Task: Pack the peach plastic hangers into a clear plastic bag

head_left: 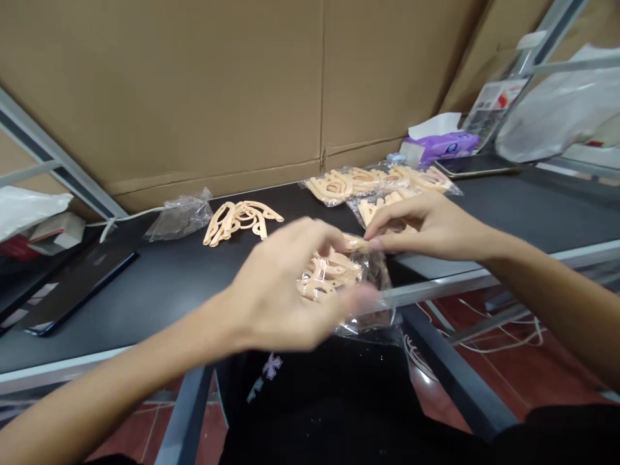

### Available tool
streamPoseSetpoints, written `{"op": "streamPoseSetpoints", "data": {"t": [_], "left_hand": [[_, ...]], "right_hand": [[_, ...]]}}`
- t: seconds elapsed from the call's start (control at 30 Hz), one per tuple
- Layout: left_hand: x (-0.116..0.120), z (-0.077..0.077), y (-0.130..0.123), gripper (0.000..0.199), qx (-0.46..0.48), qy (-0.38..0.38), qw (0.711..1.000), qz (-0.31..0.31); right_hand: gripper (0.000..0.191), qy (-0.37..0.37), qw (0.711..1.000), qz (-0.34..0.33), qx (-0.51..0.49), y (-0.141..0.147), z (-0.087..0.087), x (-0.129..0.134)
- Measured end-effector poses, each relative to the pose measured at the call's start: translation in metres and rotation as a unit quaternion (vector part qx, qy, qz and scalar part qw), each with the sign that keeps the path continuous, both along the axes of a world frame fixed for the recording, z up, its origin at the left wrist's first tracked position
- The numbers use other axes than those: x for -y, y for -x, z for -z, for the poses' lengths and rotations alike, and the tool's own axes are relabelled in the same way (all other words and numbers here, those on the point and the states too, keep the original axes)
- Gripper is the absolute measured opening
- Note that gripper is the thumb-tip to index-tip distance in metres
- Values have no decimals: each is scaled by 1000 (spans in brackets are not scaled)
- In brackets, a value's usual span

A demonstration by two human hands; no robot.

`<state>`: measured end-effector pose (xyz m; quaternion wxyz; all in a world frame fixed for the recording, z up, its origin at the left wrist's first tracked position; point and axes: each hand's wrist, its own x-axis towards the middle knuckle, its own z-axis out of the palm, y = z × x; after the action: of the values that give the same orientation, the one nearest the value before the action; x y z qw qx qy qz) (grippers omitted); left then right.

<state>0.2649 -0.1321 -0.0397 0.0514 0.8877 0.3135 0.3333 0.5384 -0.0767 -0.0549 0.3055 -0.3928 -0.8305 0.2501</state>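
Cream folding hangers lie inside a clear plastic bag at the table's front edge. My left hand, blurred by motion, curves around this bag from the left, thumb low and fingers above. Pinched between the thumb and fingers of my right hand is the bag's upper right part, by the end of a cream piece. To the left on the table lie loose cream hangers. Behind my right hand are several bagged hangers, one bag partly hidden by it.
An empty crumpled plastic bag lies at the back left, near a dark flat case. At the back right are a purple tissue pack and a dark tablet-like slab. Cardboard walls the back; metal posts stand at both sides.
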Motion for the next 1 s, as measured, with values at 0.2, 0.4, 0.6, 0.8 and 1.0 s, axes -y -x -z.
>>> {"op": "streamPoseSetpoints", "data": {"t": [0.2,0.4,0.6,0.8,1.0], "left_hand": [[33,48,-40,38,-103,-244,963,47],[31,41,-52,32,-82,-327,940,53],[55,41,-23,26,-72,-263,962,34],[73,43,5,12,37,-89,995,28],[69,32,30,25,67,58,993,-83]], "right_hand": [[16,-4,997,-70,-45,-5,1,0],[14,-35,992,-103,-61,-28,7,15],[4,-34,993,-91,-60,-41,20,18],[10,-16,994,-98,-40,-39,18,25],[28,40,998,-48,-10,-17,9,36]]}}
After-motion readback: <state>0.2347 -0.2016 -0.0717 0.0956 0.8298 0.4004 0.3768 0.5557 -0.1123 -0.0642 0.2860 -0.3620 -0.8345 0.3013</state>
